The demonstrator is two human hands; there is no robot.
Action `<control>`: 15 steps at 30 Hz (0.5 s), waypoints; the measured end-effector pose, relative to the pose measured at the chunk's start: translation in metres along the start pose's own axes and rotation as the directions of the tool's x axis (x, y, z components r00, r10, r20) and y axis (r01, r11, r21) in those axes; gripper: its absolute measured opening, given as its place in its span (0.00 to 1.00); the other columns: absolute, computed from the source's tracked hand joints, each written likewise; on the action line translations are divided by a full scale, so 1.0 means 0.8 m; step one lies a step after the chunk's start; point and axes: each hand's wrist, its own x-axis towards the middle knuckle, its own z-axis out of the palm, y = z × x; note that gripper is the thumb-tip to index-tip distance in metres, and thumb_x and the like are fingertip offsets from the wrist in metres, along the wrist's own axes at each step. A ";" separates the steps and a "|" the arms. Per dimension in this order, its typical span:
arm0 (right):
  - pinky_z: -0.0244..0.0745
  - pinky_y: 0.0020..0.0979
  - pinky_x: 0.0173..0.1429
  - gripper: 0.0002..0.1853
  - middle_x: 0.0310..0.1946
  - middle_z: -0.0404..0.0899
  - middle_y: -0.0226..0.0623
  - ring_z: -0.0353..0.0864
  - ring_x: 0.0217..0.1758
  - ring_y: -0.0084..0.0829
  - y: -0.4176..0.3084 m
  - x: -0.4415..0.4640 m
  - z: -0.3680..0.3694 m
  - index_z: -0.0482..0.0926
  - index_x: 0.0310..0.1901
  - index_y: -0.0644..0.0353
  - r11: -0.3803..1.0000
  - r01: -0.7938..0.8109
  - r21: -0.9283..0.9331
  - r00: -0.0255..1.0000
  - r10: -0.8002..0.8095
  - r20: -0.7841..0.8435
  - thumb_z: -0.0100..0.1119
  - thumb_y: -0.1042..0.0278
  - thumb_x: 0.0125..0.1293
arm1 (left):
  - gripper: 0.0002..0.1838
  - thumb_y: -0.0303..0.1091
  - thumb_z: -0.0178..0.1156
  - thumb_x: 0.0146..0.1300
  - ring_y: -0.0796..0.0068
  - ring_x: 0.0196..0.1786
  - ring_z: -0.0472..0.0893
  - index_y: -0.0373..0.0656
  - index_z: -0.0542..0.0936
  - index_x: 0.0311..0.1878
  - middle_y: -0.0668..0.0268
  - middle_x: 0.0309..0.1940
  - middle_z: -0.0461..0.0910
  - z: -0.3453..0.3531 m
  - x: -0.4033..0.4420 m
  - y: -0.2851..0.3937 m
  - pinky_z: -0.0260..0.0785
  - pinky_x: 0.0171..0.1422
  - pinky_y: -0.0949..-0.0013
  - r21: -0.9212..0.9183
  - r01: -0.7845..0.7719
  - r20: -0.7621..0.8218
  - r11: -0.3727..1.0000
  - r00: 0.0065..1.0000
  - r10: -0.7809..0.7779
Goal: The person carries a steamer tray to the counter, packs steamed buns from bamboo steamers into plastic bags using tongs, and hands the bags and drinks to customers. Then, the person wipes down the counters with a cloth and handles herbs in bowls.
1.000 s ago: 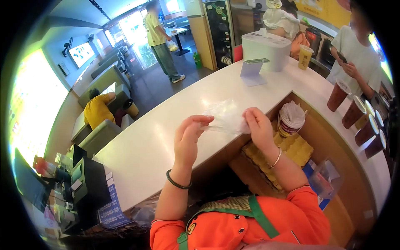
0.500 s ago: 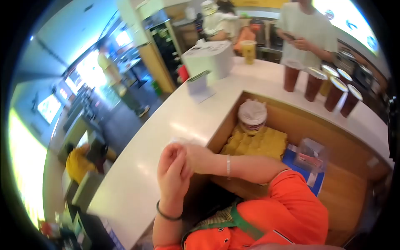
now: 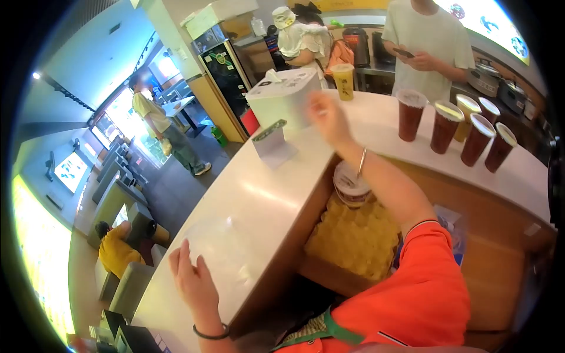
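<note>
My left hand (image 3: pixel 196 285), with a dark band on the wrist, is held over the white counter (image 3: pixel 259 203), fingers stretched out and apart. Just beside it lies a thin clear plastic piece (image 3: pixel 226 244), perhaps a bag or film, flat on the counter. My right hand (image 3: pixel 331 122), wearing a bracelet, reaches out past the counter's inner edge. Motion blurs its fingers, so whether they hold anything is unclear. Nearest to it stand the white box (image 3: pixel 283 97) and a yellow cup (image 3: pixel 343 82).
Several sealed dark drinks (image 3: pixel 447 126) stand on the counter at right. Below, a shelf holds a stack of lidded tubs (image 3: pixel 352 185) and yellow egg-tray-like cartons (image 3: pixel 353 235). A small sign holder (image 3: pixel 271 144) stands left of the box. A person in white (image 3: pixel 425 50) holds a phone opposite.
My hands were together over the counter and have parted. The right one moved forward toward the white box, the left one down and leftward. The clear plastic now lies visible on the counter.
</note>
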 end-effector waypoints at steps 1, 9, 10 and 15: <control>0.69 0.33 0.47 0.24 0.42 0.73 0.43 0.73 0.44 0.34 0.068 0.028 -0.003 0.67 0.51 0.64 0.992 -0.100 -0.079 0.975 0.081 -0.205 0.61 0.69 0.52 | 0.18 0.20 0.54 0.53 0.59 0.40 0.71 0.35 0.73 0.50 0.57 0.41 0.70 -0.006 0.000 -0.003 0.65 0.43 0.64 0.018 0.009 -0.033 1.000 0.999 -0.009; 0.59 0.38 0.64 0.52 0.56 0.63 0.59 0.62 0.62 0.48 0.292 0.125 -0.052 0.53 0.61 0.72 0.834 -0.434 -0.341 0.863 0.277 -0.423 0.73 0.59 0.38 | 0.11 0.18 0.54 0.50 0.60 0.40 0.70 0.33 0.74 0.39 0.57 0.35 0.69 -0.017 0.016 -0.024 0.63 0.46 0.64 0.358 -0.061 -0.167 0.932 0.978 0.128; 0.59 0.38 0.64 0.52 0.56 0.63 0.59 0.62 0.62 0.48 0.303 0.131 -0.049 0.53 0.61 0.72 0.840 -0.430 -0.331 0.867 0.281 -0.411 0.73 0.59 0.38 | 0.11 0.18 0.54 0.50 0.61 0.40 0.70 0.34 0.74 0.39 0.57 0.34 0.69 -0.016 0.018 -0.025 0.63 0.46 0.65 0.337 0.009 -0.179 0.941 0.982 0.054; 0.59 0.36 0.64 0.54 0.58 0.63 0.55 0.63 0.61 0.47 0.370 0.155 -0.030 0.50 0.63 0.68 0.896 -0.373 -0.241 0.862 0.238 -0.448 0.75 0.61 0.35 | 0.13 0.13 0.51 0.43 0.70 0.30 0.68 0.36 0.70 0.35 0.61 0.32 0.65 -0.012 0.024 -0.014 0.62 0.37 0.72 0.399 0.077 -0.220 0.914 0.975 0.014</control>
